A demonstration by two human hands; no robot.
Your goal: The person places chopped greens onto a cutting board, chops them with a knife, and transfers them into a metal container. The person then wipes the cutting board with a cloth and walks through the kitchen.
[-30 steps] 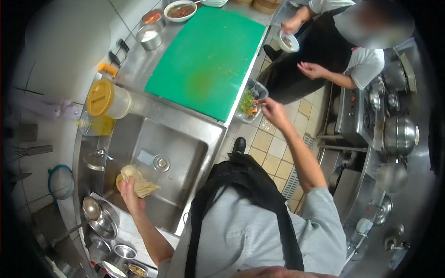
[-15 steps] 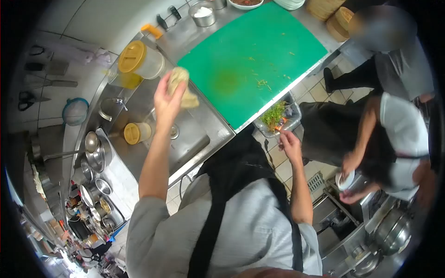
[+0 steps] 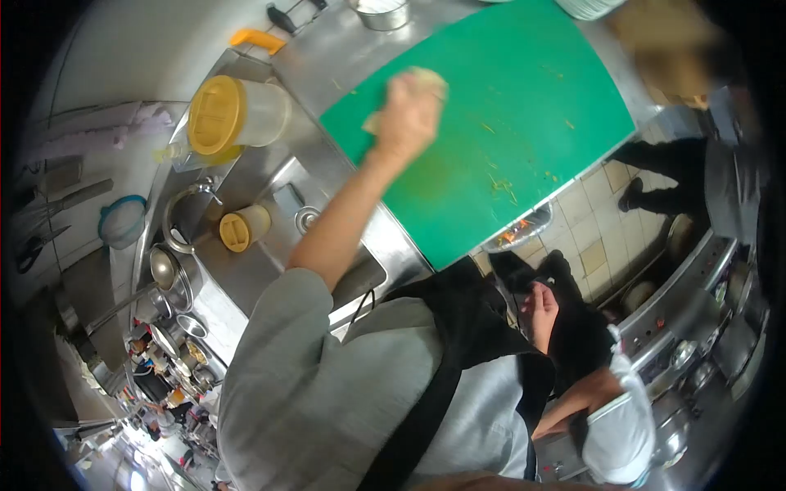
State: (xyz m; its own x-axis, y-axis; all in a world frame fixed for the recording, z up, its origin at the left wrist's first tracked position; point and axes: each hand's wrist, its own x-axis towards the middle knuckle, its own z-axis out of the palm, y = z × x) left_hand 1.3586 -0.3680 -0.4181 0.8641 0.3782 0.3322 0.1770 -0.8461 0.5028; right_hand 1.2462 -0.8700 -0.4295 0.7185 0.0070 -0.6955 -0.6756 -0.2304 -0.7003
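My left hand [image 3: 409, 114], blurred by motion, is closed on a pale yellowish cloth [image 3: 429, 80] over the upper left part of the green cutting board [image 3: 491, 123]. Small green and orange scraps [image 3: 501, 186] lie scattered on the board, mostly toward its near right edge. Beyond that edge, a clear container [image 3: 520, 233] with orange bits inside is partly hidden. Lower down, near the black apron, is my right hand [image 3: 540, 305], fingers loosely bent and nothing visible in them.
The steel sink [image 3: 278, 266] holds a yellow-lidded jar [image 3: 244, 228]. A larger yellow-lidded tub [image 3: 237, 114] and an orange handle [image 3: 257, 39] are at the upper left. A co-worker's white sleeve [image 3: 620, 434] is close at lower right; another person [image 3: 733, 184] stands farther right.
My left hand has carried the cloth from over the sink up onto the board. My right hand has moved away from the scrap container. The nearer co-worker has moved toward the bottom of the view.
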